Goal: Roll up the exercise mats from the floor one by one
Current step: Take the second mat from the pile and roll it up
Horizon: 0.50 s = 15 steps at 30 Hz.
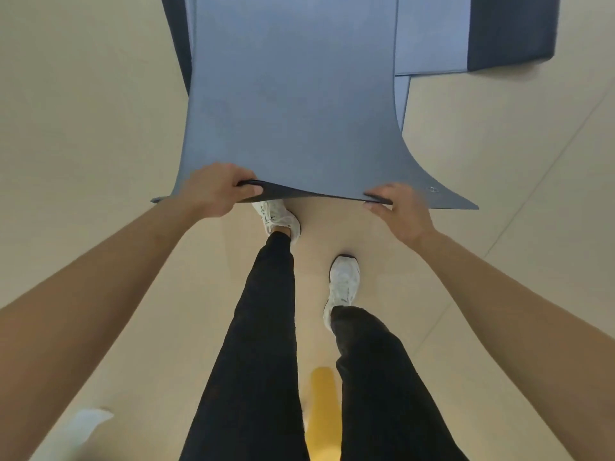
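The floor (83, 111) is pale beige tile with thin joint lines running across it, and the room is evenly lit. The person stands on bare floor with the grey-blue mat (293, 94) stretching away in front of them. Its near end is raised off the floor and sags a little in the middle, while the far part lies flat.

The left hand (213, 189) grips the near edge close to the mat's left corner. Its fingers (233, 171) curl over the top and the thumb is tucked under the dark underside. The right hand (401, 211) holds the same edge towards the right corner, its fingers over the top and its thumb beneath. Both corners flare out past the hands.

The far part of the mat lies over others. A lighter blue mat (432, 34) shows beyond its right edge, and a dark navy mat (512, 28) reaches further right again. A dark strip (178, 44) shows along the left edge.

Black trousers (263, 327) run down to two white shoes. The left shoe (278, 216) sits just beneath the lifted edge and the right shoe (344, 287) is set further back. A blurred yellow object (322, 410) shows between the legs, and a blurred white shape (83, 424) lies at the lower left. I cannot tell what either is.
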Each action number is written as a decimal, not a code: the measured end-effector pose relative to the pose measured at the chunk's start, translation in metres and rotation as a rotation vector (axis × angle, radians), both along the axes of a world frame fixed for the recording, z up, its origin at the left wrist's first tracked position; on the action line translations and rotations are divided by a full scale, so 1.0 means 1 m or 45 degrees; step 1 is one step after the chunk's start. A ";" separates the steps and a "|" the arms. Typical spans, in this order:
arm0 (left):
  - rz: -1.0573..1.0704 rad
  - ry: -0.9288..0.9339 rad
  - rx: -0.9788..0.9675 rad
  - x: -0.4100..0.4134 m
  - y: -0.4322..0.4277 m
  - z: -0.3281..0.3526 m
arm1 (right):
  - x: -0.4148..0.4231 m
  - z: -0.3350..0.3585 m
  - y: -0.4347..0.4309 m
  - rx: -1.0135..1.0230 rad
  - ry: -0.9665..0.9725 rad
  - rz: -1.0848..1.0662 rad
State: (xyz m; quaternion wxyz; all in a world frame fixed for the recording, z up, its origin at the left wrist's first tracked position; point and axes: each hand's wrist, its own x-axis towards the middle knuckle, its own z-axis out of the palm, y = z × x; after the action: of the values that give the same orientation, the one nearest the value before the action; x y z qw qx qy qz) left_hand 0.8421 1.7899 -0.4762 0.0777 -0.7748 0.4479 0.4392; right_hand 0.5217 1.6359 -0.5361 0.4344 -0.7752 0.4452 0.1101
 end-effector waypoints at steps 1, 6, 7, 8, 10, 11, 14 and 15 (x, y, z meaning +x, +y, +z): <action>-0.009 0.023 0.028 -0.005 0.010 0.001 | -0.007 0.005 0.006 0.008 0.002 0.039; 0.038 0.166 0.100 -0.024 0.068 0.005 | -0.030 0.031 0.050 0.114 0.088 0.065; 0.026 0.127 0.071 -0.030 0.080 0.007 | -0.033 0.034 0.060 0.113 0.112 0.081; -0.020 0.025 -0.007 -0.038 0.094 0.006 | -0.035 0.035 0.072 0.113 0.136 0.094; -0.210 -0.282 -0.331 -0.061 0.130 -0.001 | -0.036 0.036 0.096 0.102 0.167 0.112; -0.301 -0.408 -0.556 -0.074 0.148 -0.007 | -0.036 0.036 0.108 0.099 0.175 0.128; -0.581 -0.605 -0.946 -0.108 0.192 -0.032 | -0.033 0.035 0.146 0.114 0.210 0.143; -0.646 -0.583 -0.877 -0.118 0.206 -0.038 | -0.032 0.035 0.157 0.131 0.222 0.153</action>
State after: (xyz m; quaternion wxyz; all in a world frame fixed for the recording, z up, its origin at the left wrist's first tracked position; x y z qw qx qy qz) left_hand 0.7241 1.9956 -0.5144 0.0180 -0.6985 0.7136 0.0508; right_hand 0.4894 1.7932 -0.5009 0.4260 -0.7647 0.4276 0.2257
